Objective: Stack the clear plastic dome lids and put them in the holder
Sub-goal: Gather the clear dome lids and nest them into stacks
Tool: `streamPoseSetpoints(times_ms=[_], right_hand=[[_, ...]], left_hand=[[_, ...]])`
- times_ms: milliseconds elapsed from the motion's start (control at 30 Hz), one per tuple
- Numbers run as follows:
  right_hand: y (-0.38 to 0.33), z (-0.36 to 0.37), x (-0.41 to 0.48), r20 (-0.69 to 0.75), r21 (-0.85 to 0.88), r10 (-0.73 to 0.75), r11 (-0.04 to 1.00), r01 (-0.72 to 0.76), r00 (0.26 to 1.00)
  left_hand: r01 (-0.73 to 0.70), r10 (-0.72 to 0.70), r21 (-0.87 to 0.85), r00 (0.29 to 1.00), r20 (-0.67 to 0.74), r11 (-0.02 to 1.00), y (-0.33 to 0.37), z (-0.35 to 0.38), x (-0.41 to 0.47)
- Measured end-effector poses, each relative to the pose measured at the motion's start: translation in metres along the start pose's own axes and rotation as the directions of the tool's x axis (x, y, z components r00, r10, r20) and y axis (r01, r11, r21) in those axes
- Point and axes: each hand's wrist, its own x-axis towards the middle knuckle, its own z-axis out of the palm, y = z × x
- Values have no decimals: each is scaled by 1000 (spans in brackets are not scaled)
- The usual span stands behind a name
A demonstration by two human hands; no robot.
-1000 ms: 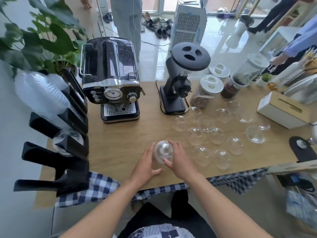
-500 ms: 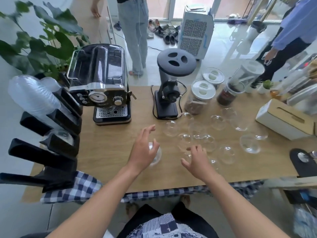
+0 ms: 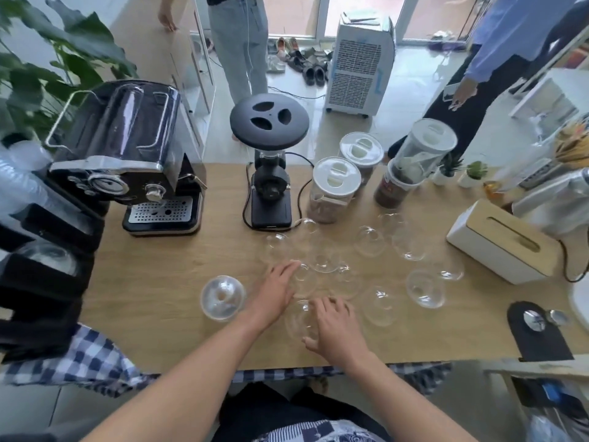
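Observation:
A small stack of clear dome lids [image 3: 222, 297] stands free on the wooden table [image 3: 165, 282], left of my hands. Several single dome lids [image 3: 425, 288] lie scattered across the table's middle and right. My left hand [image 3: 276, 288] rests flat over one lid [image 3: 304, 282], fingers spread. My right hand [image 3: 338, 327] curls around another lid [image 3: 299, 320] near the front edge. The black tiered holder [image 3: 47, 282] stands at the far left, with a lid [image 3: 47, 256] in one slot and a long lid stack [image 3: 22, 186] higher up.
An espresso machine [image 3: 134, 161], a grinder [image 3: 271, 173] and lidded jars [image 3: 334, 189] line the table's back. A white tissue box [image 3: 503, 240] and black tamper mat [image 3: 538, 330] sit right. People stand beyond the table. A checked cloth [image 3: 95, 358] hangs at the front edge.
My hands let go of the small lid stack, which now stands alone on the table. Both hands moved right onto the scattered lids.

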Motion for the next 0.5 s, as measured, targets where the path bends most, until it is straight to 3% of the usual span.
streamPoseSetpoints(times_ms=[267,367,500], right_hand=[[42,-16,-2,-79,91,-64,993,71,995],[43,-19,6,-147,140,-44,988,65,988],[27,-20,19,-128,153,-36,987,55,991]], left_hand=[[34,-34,18,999,-21,999,0,6,-19],[69,-71,-34,996,-49,997,-4,4,-19],[150,-151,-15,980,-132,988,-13,-18,-6]])
